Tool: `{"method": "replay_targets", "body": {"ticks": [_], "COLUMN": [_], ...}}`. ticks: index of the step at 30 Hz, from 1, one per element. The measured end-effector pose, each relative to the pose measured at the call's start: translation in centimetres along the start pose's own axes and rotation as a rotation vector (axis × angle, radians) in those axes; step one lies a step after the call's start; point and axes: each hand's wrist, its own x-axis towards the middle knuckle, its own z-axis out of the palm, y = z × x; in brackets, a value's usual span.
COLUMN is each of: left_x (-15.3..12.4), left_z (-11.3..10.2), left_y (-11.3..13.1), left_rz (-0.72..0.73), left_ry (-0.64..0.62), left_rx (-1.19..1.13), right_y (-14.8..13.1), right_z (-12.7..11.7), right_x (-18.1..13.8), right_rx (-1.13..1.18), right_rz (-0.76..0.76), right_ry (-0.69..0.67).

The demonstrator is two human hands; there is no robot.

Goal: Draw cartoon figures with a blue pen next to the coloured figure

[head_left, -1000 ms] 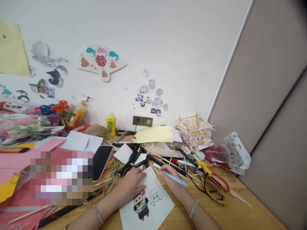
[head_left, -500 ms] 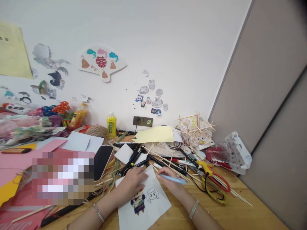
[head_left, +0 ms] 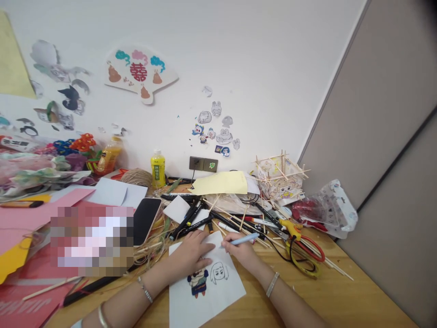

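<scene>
A white sheet of paper [head_left: 208,307] lies on the wooden table in front of me. It bears a coloured cartoon figure [head_left: 198,286], partly covered by my fingers, and a black line drawing of a face with hair [head_left: 218,272]. My left hand [head_left: 191,255] rests on the upper left of the sheet with its fingers spread. In my right hand [head_left: 241,251] is a light blue pen [head_left: 248,238], pinched near its lower end. The pen's tip is at the sheet's upper right, above the face drawing; whether it touches the paper I cannot tell.
Black markers [head_left: 191,217] and thin wooden sticks crowd the area behind the sheet. A phone [head_left: 146,222] lies to the left, by coloured papers. On the right are yellow-handled scissors [head_left: 292,229] and a plastic bag [head_left: 327,209]. A yellow-labelled bottle [head_left: 158,168] stands near the wall.
The pen has swung so its back end points up and right instead of slightly down. My left hand has stayed on the sheet, its fingers a little more spread. The whole view has shifted slightly.
</scene>
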Motion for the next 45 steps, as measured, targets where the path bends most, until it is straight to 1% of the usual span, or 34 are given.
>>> {"method": "replay_targets", "body": {"ticks": [2, 5, 10, 13, 20, 24, 29, 34, 37, 45], "left_x": [0.0, 0.0, -0.1, -0.2, -0.2, -0.2, -0.1, 0.0, 0.0, -0.1], "left_z": [0.0, -0.1, 0.2, 0.3, 0.2, 0.3, 0.4, 0.0, 0.0, -0.1], "left_y": [0.0, 0.1, -0.1, -0.2, -0.2, -0.2, -0.3, -0.1, -0.1, 0.0], "left_rz": [0.001, 0.004, 0.003, 0.01, -0.002, -0.002, 0.009, 0.004, 0.012, 0.028], "left_ry": [-0.008, -0.019, 0.008, 0.016, -0.022, -0.021, -0.023, -0.044, -0.032, 0.01], "left_rx": [-0.003, -0.014, -0.022, -0.026, 0.0, 0.001, 0.003, 0.01, 0.017, 0.035], "right_y": [0.4, 0.6, 0.7, 0.9, 1.7, 1.6, 1.4, 1.4, 1.6, 1.9], "right_z": [0.3, 0.7, 1.1, 1.1, 1.2, 1.2, 1.2, 1.1, 1.0, 0.9], "right_x": [-0.1, -0.1, -0.3, -0.4, -0.5, -0.6, -0.6, -0.6, -0.6, -0.5], "right_rx": [0.008, -0.013, -0.064, -0.075, -0.095, -0.1, -0.117, -0.12, -0.116, -0.124], "right_rz": [0.045, 0.064, 0.01, 0.003, 0.011, 0.016, 0.006, 0.001, 0.006, 0.016], "right_ry": [-0.003, 0.011, -0.018, -0.011, -0.042, -0.059, -0.032, -0.06, -0.044, -0.059]}}
